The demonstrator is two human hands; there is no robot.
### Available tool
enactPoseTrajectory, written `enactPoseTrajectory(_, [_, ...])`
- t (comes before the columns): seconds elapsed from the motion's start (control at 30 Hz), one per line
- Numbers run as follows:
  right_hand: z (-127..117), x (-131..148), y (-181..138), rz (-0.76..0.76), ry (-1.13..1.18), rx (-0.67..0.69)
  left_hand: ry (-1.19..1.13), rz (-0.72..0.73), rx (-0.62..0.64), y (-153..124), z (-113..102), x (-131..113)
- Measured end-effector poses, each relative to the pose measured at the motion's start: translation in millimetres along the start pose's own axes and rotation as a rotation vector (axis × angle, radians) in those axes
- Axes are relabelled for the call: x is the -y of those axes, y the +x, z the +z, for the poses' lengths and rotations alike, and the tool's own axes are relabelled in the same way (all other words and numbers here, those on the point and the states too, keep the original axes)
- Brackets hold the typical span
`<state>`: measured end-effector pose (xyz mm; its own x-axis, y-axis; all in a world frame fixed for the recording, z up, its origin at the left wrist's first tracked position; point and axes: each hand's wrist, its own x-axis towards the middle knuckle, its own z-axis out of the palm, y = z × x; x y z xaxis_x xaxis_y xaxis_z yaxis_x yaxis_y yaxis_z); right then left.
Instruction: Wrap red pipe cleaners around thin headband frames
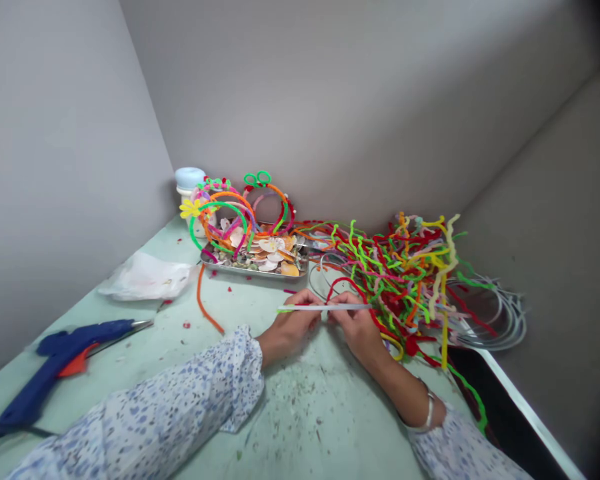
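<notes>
Level between my hands runs a thin white strip [325, 307], with a bit of green at its left end. My left hand [295, 327] pinches it near its middle. My right hand [357, 327] pinches it a little to the right, with the fingertips close to the left ones. A red pipe cleaner [347, 279] rises from between the fingers and arches over behind my right hand. Where it meets the strip is hidden by the fingers. Just beyond the hands lie clear plastic hoops [325, 263].
A metal tray [257, 272] of seashells stands at the back, with pipe-cleaner headbands [225, 200] on it. Loose pipe cleaners [405, 267] heap up at right beside coiled hoops [510, 320]. A blue glue gun [75, 347], a plastic bag [147, 277] and an orange pipe cleaner [203, 307] lie left.
</notes>
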<state>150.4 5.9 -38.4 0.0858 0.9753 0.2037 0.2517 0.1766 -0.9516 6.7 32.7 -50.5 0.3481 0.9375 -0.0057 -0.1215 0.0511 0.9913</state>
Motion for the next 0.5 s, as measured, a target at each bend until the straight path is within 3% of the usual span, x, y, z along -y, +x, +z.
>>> enactPoseTrajectory(0.4, [-0.3, -7.6, 4.3, -0.054, -0.146, 0.007, 0.119, 0.136, 0.029, 0.0, -4.2, 10.7])
enactPoseTrajectory(0.5, [-0.4, -7.3, 4.0, -0.045, -0.126, 0.018, 0.105, 0.108, 0.011, -0.6, -3.1, 7.7])
